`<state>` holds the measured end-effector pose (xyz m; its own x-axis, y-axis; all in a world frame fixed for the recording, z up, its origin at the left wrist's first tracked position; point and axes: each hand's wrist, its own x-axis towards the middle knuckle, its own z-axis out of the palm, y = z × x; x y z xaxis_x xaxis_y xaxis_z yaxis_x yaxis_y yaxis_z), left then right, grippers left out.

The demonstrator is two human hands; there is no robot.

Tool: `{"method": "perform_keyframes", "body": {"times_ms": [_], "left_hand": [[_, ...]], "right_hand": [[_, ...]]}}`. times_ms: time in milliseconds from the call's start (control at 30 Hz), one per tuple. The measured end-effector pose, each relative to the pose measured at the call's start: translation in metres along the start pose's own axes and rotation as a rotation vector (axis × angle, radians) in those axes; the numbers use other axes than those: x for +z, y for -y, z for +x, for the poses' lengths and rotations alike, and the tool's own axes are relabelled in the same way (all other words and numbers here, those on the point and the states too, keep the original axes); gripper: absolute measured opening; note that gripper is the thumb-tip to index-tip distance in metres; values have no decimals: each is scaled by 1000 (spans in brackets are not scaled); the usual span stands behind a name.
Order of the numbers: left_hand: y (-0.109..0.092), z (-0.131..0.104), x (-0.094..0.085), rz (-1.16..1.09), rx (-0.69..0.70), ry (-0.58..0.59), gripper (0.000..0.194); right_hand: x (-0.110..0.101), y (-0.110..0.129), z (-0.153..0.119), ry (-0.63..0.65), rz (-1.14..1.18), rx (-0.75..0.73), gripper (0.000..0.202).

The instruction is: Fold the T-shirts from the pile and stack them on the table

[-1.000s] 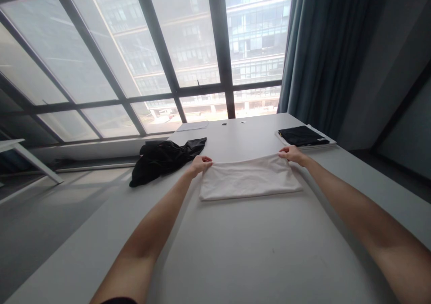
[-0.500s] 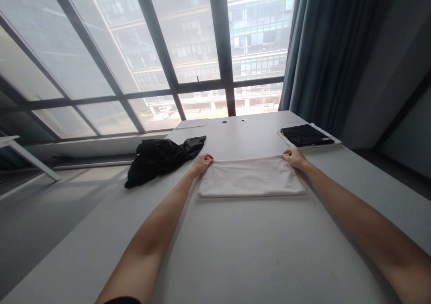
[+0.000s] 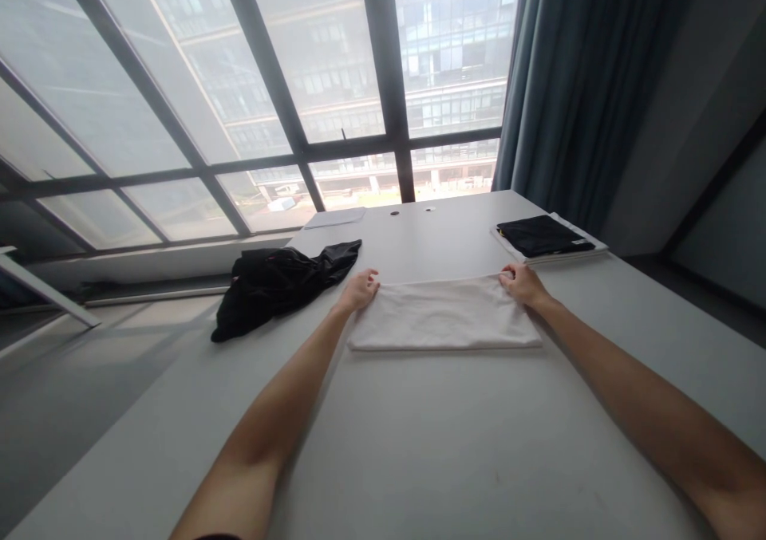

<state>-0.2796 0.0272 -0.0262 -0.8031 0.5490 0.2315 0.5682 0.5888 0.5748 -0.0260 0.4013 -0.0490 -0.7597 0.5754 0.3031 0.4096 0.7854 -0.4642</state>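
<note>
A folded white cloth [image 3: 446,317] lies flat on the white table in front of me, as a wide rectangle with slight wrinkles. My left hand [image 3: 360,289] is at its far left corner, with thumb and fingers closed on the edge. At the far right corner, my right hand [image 3: 522,283] pinches the cloth between thumb and fingers. Both arms reach forward, one along each side of the cloth. The cloth's far corners are partly hidden under my fingers.
A crumpled black garment [image 3: 281,285] lies on the table's left edge. Right of my right hand sits a folded black garment [image 3: 542,235] on folded white fabric [image 3: 592,249]. A pale flat sheet [image 3: 335,218] lies at the far left corner. Windows and a curtain [image 3: 556,85] stand behind.
The view has shifted slightly. Both hands stay at the cloth's far corners, and the left fingers look a little more spread. The cloth lies almost as before.
</note>
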Motion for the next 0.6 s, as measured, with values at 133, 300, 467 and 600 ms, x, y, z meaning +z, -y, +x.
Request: {"method": "perform_keyframes", "body": {"times_ms": [133, 300, 467, 600], "left_hand": [[-32, -33, 10, 141, 227, -9, 43], [-61, -77, 45, 315, 486, 238, 49], [-63, -90, 59, 358, 430, 301, 55], [-63, -88, 45, 295, 413, 292, 54]], "right_hand": [[-8, 43, -25, -113, -140, -193, 45], [18, 90, -67, 85, -83, -429, 50], [43, 93, -89, 245, -121, -407, 54], [35, 88, -84, 185, -94, -394, 51]]}}
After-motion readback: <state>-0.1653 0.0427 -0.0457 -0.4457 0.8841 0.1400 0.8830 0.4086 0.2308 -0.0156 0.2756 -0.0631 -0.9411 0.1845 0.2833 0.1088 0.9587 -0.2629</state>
